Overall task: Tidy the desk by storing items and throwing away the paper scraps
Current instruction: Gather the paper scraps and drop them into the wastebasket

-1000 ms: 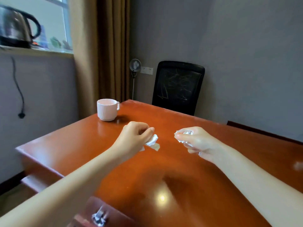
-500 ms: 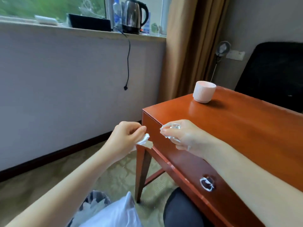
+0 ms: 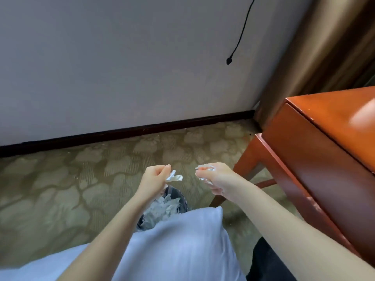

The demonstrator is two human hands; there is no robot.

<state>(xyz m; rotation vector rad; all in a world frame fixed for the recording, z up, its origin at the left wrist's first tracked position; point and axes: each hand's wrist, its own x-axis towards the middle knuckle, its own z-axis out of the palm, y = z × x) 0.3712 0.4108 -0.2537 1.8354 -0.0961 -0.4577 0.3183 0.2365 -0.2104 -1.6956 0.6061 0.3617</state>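
White crumpled scrap (image 3: 175,177) pinched between thumb and curled fingers of the left hand (image 3: 154,177), its loose end sticking out to the right. Second wad (image 3: 205,168) gripped in the right hand (image 3: 216,178), fingers curled round it, bits of white showing above and below the fingertips. Both hands held close together but not touching, out over the patterned carpet (image 3: 60,189). Just below the left wrist, a dark bin (image 3: 181,199) on the floor, partly hidden by the forearm and by pale cloth (image 3: 182,240) in the foreground, stuffed with torn paper (image 3: 164,206). To the right, the corner of an orange-red wooden desk (image 3: 324,142), apart from both hands. Behind, a grey wall (image 3: 121,57) with dark skirting, a black cord (image 3: 229,61) dangling loose, a brown curtain (image 3: 316,47).
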